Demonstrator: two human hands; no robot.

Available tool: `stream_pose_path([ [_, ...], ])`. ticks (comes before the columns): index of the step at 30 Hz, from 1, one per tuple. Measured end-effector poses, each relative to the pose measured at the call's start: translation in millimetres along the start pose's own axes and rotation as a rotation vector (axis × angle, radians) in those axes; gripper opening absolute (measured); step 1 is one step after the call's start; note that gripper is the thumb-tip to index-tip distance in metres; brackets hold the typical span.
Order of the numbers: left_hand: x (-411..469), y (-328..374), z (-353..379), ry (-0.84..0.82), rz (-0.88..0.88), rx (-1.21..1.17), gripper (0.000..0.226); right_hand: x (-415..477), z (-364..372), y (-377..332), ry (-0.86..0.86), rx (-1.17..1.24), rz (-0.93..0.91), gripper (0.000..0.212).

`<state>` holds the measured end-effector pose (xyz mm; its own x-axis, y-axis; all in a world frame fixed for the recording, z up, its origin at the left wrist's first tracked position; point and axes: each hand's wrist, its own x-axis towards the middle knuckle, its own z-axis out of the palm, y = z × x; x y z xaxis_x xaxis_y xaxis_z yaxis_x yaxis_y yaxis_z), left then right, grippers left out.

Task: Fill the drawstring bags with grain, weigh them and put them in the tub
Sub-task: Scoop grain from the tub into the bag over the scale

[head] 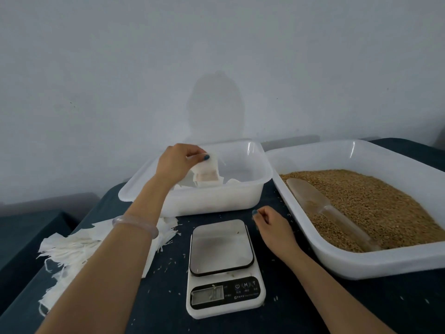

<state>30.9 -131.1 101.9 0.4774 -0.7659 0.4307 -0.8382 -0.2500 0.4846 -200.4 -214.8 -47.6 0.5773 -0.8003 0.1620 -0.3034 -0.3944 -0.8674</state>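
Observation:
My left hand (pixel 179 161) reaches over the near rim of the white tub (pixel 212 201) and pinches the top of a filled white drawstring bag (pixel 206 173), which hangs inside the tub among other white bags. My right hand (pixel 269 225) hovers low over the dark table between the tub and the grain tray, fingers loosely curled, holding nothing. The white kitchen scale (pixel 222 266) sits in front of me with a bare steel plate. A large white tray (pixel 375 263) on the right holds brown grain (pixel 366 198) with a clear scoop (pixel 320 208) lying in it.
A heap of flat white drawstring bags (pixel 79 247) lies on the dark tablecloth at the left, partly under my left forearm. Loose grains are scattered around the scale. A pale wall rises right behind the tub and tray.

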Motion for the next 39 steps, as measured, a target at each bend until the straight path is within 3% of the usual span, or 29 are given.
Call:
stream_pose_path([
  [4,-10.1,-21.7,20.3,-0.109,-0.031,0.092,0.009,-1.6,0.3,0.3,-0.004,-0.018,-0.011,0.020],
  [9,-20.2,-28.7,27.5,-0.113,-0.043,0.096,0.011,-1.9,1.1,0.2,-0.007,-0.022,-0.008,0.018],
  [15,-19.0,-13.9,15.2,0.183,-0.052,0.172,0.020,-2.7,0.9,0.3,-0.007,-0.016,-0.009,0.021],
  [21,-46.3,22.3,-5.0,0.385,0.204,-0.020,0.013,-2.0,1.6,0.8,-0.002,0.000,-0.015,0.020],
  [25,-84.0,22.7,16.2,0.172,0.207,-0.194,0.012,-1.7,1.8,0.7,-0.002,-0.018,-0.019,0.019],
  [29,-112.9,1.7,47.6,-0.069,0.190,-0.153,0.009,-1.6,1.6,0.6,-0.003,-0.065,-0.039,0.018],
  [33,-121.2,-19.2,56.4,-0.061,0.152,-0.056,0.009,-1.9,1.9,1.6,0.003,-0.069,-0.036,0.017],
  [39,-128.9,-28.2,54.5,-0.005,0.109,-0.145,0.016,-2.5,2.2,2.9,0.002,-0.056,-0.042,0.016],
])
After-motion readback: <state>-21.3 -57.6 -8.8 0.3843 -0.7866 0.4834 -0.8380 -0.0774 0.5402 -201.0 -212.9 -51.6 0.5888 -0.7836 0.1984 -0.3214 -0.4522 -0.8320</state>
